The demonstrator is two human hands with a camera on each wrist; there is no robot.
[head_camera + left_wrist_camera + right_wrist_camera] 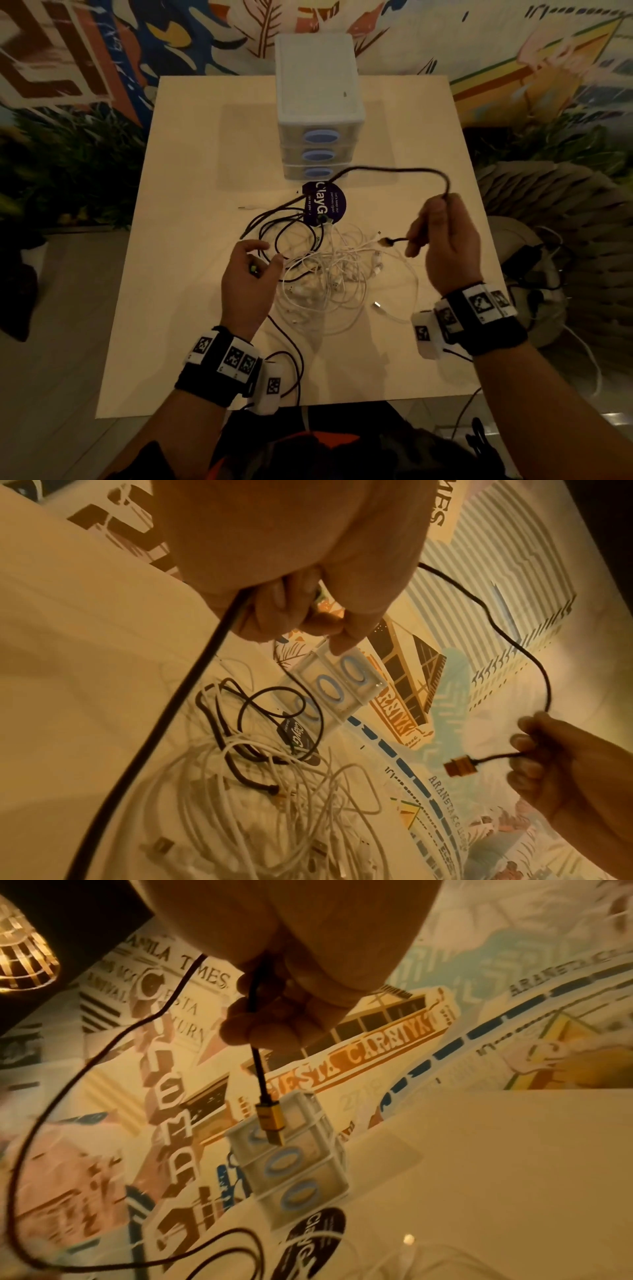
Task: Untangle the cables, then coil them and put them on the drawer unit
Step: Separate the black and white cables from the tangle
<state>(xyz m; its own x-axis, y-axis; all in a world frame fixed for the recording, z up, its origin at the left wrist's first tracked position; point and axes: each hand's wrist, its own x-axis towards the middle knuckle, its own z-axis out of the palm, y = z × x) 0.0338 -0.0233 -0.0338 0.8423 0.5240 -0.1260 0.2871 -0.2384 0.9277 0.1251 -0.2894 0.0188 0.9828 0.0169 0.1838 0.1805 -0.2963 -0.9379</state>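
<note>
My right hand (445,240) pinches the black cable (394,170) near its gold plug (386,242), my left hand (248,274) grips its other stretch; pulling hard could cinch the white cables (329,274) or drag them off the tabletop (191,171).

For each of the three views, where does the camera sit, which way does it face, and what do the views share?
Head: worn high, facing forward and down at the pale square table; left hand, right hand, both banded wrists show.
Left wrist: along the left hand toward the tangled white cables.
Right wrist: along the right hand gripping the black braided cable with gold plug.
Shared: all three show the white three-drawer plastic unit.
</note>
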